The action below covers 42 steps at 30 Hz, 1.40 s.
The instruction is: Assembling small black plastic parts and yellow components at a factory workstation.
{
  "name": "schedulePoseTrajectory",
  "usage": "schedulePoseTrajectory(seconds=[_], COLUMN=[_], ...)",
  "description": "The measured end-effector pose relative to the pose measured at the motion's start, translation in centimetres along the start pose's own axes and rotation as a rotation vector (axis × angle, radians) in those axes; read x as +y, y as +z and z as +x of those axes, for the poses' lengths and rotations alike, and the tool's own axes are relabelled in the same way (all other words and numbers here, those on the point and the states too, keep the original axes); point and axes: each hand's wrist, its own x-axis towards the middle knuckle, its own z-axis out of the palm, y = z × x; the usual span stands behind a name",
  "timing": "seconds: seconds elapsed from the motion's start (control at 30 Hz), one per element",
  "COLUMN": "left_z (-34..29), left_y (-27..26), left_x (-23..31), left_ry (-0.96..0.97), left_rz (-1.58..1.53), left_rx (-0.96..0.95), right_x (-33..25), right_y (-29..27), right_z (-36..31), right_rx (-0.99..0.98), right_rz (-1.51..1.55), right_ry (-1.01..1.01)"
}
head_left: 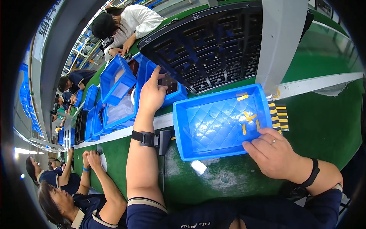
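Your left hand (pixel 152 93) reaches forward from a nearly straight forearm, its index finger extended and its thumb set apart, so it is spread loosely with nothing visible in its grasp; you cannot be told from this view whether the fingertip touches anything. Your right hand (pixel 271 154) comes in from the right with a bent elbow, fingers curled over the near right corner of a shallow blue plastic tray (pixel 196 128); whether they grip its rim cannot be told. Pale stitched lettering (pixel 196 224) crosses the chest of your navy shirt, and large dark characters (pixel 48 19) mark the grey post at upper left. The tray sits on the green table (pixel 228 187), right of your left forearm, with flat yellow strips (pixel 249 116) lying inside just beyond your right fingertips. Next to your left fingers is a deep blue plastic bin (pixel 182 92) holding dark brown pieces (pixel 167 82). Farther out, a large black molded plastic tray (pixel 213 45) leans behind the blue one, and a person in a white top (pixel 143 19) bends over the table's far side.
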Motion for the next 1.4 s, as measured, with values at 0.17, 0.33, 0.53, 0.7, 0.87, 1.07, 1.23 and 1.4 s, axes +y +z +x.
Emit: schedulePoseTrajectory(seconds=[0.17,0.33,0.53,0.7,0.87,1.07,1.23,1.4], left_z=[0.0,0.0,0.4,0.8,1.2,1.6,1.2,0.3], left_y=[0.1,0.1,-0.2,-0.2,-0.2,-0.4,-0.2,0.4], left_x=[0.1,-0.2,-0.3,-0.4,-0.7,-0.4,-0.5,-1.0], left_ry=[0.049,0.071,0.085,0.082,0.052,-0.021,-0.005,0.143], left_rz=[0.042,0.075,0.13,0.059,0.145,0.141,0.151,0.123], left_rx=[0.033,0.017,-0.073,-0.182,-0.234,-0.323,-0.251,0.035], right_x=[0.0,-0.1,-0.2,0.1,0.3,0.5,0.1,0.2], right_y=[0.0,-0.1,-0.3,0.2,0.7,1.0,0.8,-0.6], right_z=[-0.1,-0.1,-0.1,0.1,0.3,0.3,0.5,0.5], right_rx=[0.007,0.04,0.087,0.086,0.126,0.161,0.158,0.187], right_rz=[-0.026,-0.055,-0.052,-0.064,-0.038,0.006,0.044,0.07], right_ry=[-0.013,-0.031,-0.042,-0.002,0.006,-0.015,0.016,0.092])
